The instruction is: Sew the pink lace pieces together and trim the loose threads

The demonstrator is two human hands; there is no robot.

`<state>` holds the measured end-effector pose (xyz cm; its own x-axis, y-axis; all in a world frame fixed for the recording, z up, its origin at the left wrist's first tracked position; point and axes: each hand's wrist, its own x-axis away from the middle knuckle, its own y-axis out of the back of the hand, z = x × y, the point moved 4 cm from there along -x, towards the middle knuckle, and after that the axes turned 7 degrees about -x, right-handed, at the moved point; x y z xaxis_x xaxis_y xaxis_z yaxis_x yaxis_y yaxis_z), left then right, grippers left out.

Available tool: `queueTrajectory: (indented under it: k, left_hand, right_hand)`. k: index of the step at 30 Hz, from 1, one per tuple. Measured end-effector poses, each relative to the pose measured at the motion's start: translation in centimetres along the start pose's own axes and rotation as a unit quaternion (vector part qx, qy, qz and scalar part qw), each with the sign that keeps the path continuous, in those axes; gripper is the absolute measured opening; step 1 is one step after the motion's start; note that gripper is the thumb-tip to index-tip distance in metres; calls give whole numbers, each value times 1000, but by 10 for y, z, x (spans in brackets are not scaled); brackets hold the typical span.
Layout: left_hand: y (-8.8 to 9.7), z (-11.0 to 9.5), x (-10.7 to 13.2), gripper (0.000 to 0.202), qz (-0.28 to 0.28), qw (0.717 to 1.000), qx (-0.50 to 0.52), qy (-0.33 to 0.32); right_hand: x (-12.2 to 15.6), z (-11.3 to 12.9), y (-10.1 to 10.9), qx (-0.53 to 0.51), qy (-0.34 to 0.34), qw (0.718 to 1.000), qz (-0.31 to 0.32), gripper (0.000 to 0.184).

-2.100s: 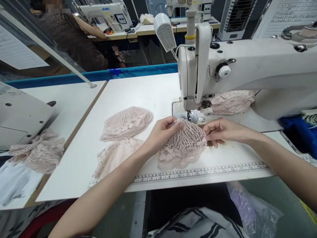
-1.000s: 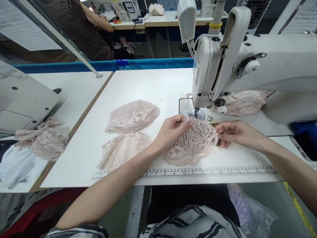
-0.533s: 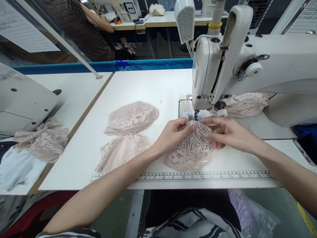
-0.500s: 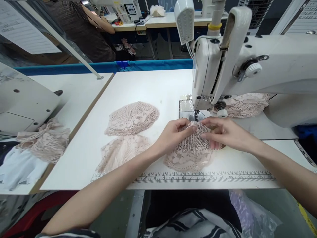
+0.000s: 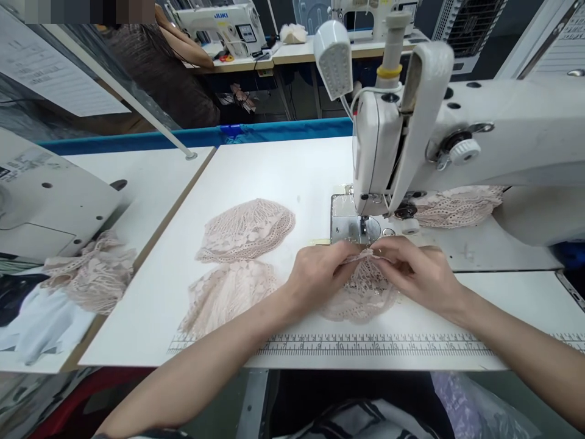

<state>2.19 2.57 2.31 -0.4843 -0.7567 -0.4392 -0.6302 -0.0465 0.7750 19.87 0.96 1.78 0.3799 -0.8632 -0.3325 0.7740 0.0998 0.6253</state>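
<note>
Between my hands is a pale pink lace piece (image 5: 361,303), its gathered top edge pinched just in front of the needle plate (image 5: 342,227) of a white sewing machine (image 5: 384,146). My left hand (image 5: 322,268) grips the left end of that edge, thumb and fingers closed. On the other end, my right hand (image 5: 411,268) pinches the lace with its fingertips. The lower scalloped part lies spread on the table below the hands. The presser foot (image 5: 364,227) is behind the lace, apart from it.
Two lace pieces, an upper one (image 5: 249,228) and a lower one (image 5: 228,296), lie to the left. More lace (image 5: 461,206) sits behind the machine head. A printed ruler (image 5: 338,346) runs along the front edge. Another machine (image 5: 50,189) stands left; a person (image 5: 159,79) sits beyond.
Both hands have drawn the lace toward me, away from the presser foot, and its top edge is now folded up between the fingers. The camera view has tilted up slightly.
</note>
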Motion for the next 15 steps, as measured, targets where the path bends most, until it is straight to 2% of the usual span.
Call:
queueTrajectory:
  k: [3,8,15]
  left_hand:
    - [2,-2,3,15,-20,999,-24,-43]
    - [2,-6,5,18,-20,997,-41,-69]
    - [-1,-6,7,15,-33,994,-37,-98]
  right_hand:
    - [1,4,-1,25,45,999,1,20]
    - [2,8,-2,66,99,993,-2,15]
    - [3,11,-2,72,131,989,1,12]
